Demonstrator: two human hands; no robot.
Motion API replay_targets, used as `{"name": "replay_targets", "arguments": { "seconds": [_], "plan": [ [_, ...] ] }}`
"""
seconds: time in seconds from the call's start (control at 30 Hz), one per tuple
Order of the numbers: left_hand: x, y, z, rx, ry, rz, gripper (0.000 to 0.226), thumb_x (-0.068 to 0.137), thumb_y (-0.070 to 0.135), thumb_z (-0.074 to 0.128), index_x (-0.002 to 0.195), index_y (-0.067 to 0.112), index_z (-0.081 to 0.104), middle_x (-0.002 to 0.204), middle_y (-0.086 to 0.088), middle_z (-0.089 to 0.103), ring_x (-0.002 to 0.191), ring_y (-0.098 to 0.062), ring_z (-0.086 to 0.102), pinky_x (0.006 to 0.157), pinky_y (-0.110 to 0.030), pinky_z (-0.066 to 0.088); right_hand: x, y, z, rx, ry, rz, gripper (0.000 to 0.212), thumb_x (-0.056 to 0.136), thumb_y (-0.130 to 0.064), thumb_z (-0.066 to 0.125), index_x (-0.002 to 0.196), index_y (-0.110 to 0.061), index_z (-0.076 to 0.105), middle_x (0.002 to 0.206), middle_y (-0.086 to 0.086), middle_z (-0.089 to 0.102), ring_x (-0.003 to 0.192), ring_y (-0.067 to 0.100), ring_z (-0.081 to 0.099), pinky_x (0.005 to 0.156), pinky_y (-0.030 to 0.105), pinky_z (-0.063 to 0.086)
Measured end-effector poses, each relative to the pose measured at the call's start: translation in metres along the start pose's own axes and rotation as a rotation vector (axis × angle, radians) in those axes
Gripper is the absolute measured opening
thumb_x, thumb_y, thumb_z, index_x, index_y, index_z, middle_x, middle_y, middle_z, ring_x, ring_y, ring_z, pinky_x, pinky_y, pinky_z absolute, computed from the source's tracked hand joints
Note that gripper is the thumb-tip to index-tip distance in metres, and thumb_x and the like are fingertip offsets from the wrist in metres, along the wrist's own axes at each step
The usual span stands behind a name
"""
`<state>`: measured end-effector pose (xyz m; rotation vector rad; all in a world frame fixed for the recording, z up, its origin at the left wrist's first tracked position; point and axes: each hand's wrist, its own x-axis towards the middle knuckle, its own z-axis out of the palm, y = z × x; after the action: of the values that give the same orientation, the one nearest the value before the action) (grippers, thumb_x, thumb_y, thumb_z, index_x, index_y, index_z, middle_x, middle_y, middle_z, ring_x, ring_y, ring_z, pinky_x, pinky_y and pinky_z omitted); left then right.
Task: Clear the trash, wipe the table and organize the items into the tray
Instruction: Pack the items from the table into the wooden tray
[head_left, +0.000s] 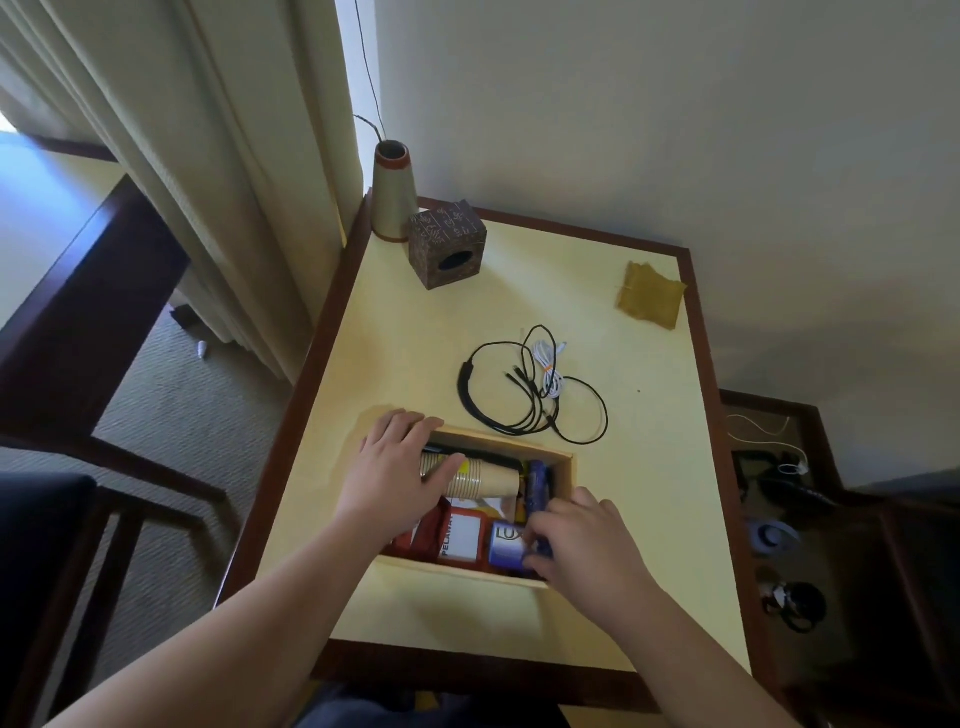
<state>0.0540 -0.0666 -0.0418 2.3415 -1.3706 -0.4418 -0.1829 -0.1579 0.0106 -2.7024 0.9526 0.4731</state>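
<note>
A shallow wooden tray (563, 467) sits on the yellow table (649, 467) near its front. Inside it lie a stack of paper cups (488, 480) on its side, a red packet (462, 538), a purple Lux soap box (506, 545) and a dark blue item (537, 483). My left hand (395, 483) grips the cup stack at the tray's left end. My right hand (582, 540) pinches the blue item at the tray's right side. A tangle of black and white cables (530, 389) lies just beyond the tray. A folded mustard cloth (649, 293) rests at the far right.
A brown patterned tissue box (447, 249) and a cone-shaped vase (392, 200) stand at the table's far left corner. Curtains (208, 182) hang to the left. A dark chair (78, 338) is at left. A low side table (779, 519) with cords stands to the right.
</note>
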Motion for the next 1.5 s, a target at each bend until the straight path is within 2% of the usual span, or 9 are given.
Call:
{"name": "replay_targets", "arguments": {
  "seconds": [0.17, 0.27, 0.5, 0.67, 0.77, 0.87, 1.03, 1.2, 1.5],
  "plan": [
    [-0.001, 0.001, 0.001, -0.019, 0.009, -0.001, 0.065, 0.098, 0.071, 0.046, 0.148, 0.030, 0.051, 0.150, 0.009, 0.050, 0.148, -0.016, 0.028, 0.116, -0.044, 0.037, 0.013, 0.009, -0.010, 0.048, -0.053, -0.079, 0.029, 0.086, -0.060, 0.068, 0.101, -0.038, 0.059, 0.107, -0.017, 0.061, 0.106, 0.010, 0.046, 0.086, 0.035, 0.042],
    [-0.001, 0.001, 0.001, -0.024, 0.021, 0.005, 0.063, 0.097, 0.070, 0.050, 0.146, 0.030, 0.053, 0.148, 0.009, 0.051, 0.146, -0.014, 0.029, 0.114, -0.043, 0.039, 0.030, 0.023, -0.036, 0.442, -0.088, 0.016, 0.020, 0.089, -0.058, 0.070, 0.091, -0.040, 0.065, 0.093, -0.021, 0.067, 0.090, -0.002, 0.060, 0.077, 0.025, 0.052],
    [-0.001, 0.000, 0.005, -0.027, 0.050, 0.009, 0.058, 0.097, 0.069, 0.053, 0.141, 0.030, 0.057, 0.142, 0.008, 0.056, 0.143, -0.018, 0.036, 0.111, -0.048, 0.044, 0.132, 0.081, -0.051, 0.594, 0.200, 0.339, 0.021, 0.101, -0.034, 0.061, 0.116, -0.023, 0.070, 0.110, -0.005, 0.071, 0.077, 0.004, 0.059, 0.065, 0.026, 0.043],
    [-0.001, -0.001, 0.008, -0.033, 0.063, 0.001, 0.058, 0.097, 0.068, 0.055, 0.141, 0.030, 0.058, 0.140, 0.008, 0.056, 0.143, -0.017, 0.037, 0.110, -0.046, 0.043, 0.200, 0.103, -0.033, 0.530, 0.090, 0.493, 0.042, 0.100, -0.033, 0.062, 0.136, -0.011, 0.061, 0.133, 0.009, 0.065, 0.117, 0.030, 0.062, 0.082, 0.030, 0.041],
    [0.001, -0.002, 0.008, -0.043, 0.060, -0.014, 0.059, 0.097, 0.069, 0.053, 0.141, 0.030, 0.057, 0.141, 0.009, 0.054, 0.144, -0.015, 0.034, 0.112, -0.045, 0.041, 0.224, 0.109, -0.018, 0.486, 0.043, 0.517, 0.022, 0.099, -0.030, 0.061, 0.098, -0.009, 0.069, 0.093, 0.007, 0.069, 0.091, 0.031, 0.064, 0.063, 0.030, 0.040],
    [0.003, -0.002, 0.009, -0.031, 0.046, -0.022, 0.059, 0.097, 0.071, 0.051, 0.141, 0.032, 0.055, 0.143, 0.009, 0.053, 0.145, -0.016, 0.033, 0.113, -0.046, 0.040, 0.231, 0.112, -0.008, 0.487, 0.062, 0.546, 0.026, 0.098, -0.031, 0.061, 0.089, -0.009, 0.071, 0.075, 0.005, 0.062, 0.072, 0.028, 0.059, 0.053, 0.029, 0.036],
    [0.002, -0.002, 0.007, -0.037, 0.026, -0.024, 0.060, 0.098, 0.071, 0.050, 0.143, 0.032, 0.054, 0.144, 0.010, 0.052, 0.146, -0.016, 0.031, 0.112, -0.044, 0.038, 0.190, 0.103, -0.020, 0.685, 0.273, 0.678, 0.028, 0.097, -0.027, 0.058, 0.074, -0.013, 0.063, 0.062, 0.000, 0.055, 0.064, 0.029, 0.054, 0.051, 0.029, 0.031],
    [0.002, 0.000, 0.002, -0.045, 0.012, -0.022, 0.061, 0.098, 0.070, 0.048, 0.145, 0.032, 0.053, 0.147, 0.011, 0.050, 0.147, -0.014, 0.028, 0.115, -0.044, 0.038, 0.093, 0.069, -0.029, 0.774, 0.524, 0.643, 0.021, 0.099, -0.033, 0.060, 0.082, -0.022, 0.067, 0.078, -0.008, 0.066, 0.075, 0.016, 0.063, 0.059, 0.026, 0.041],
    [0.002, -0.002, 0.003, -0.003, 0.007, -0.015, 0.065, 0.098, 0.073, 0.043, 0.146, 0.032, 0.053, 0.147, 0.009, 0.051, 0.146, -0.018, 0.033, 0.117, -0.044, 0.039, -0.021, -0.016, 0.008, 0.590, 0.362, 0.458, 0.026, 0.099, -0.054, 0.055, 0.105, -0.035, 0.072, 0.090, -0.018, 0.059, 0.088, 0.005, 0.054, 0.068, 0.024, 0.048]
  ]
}}
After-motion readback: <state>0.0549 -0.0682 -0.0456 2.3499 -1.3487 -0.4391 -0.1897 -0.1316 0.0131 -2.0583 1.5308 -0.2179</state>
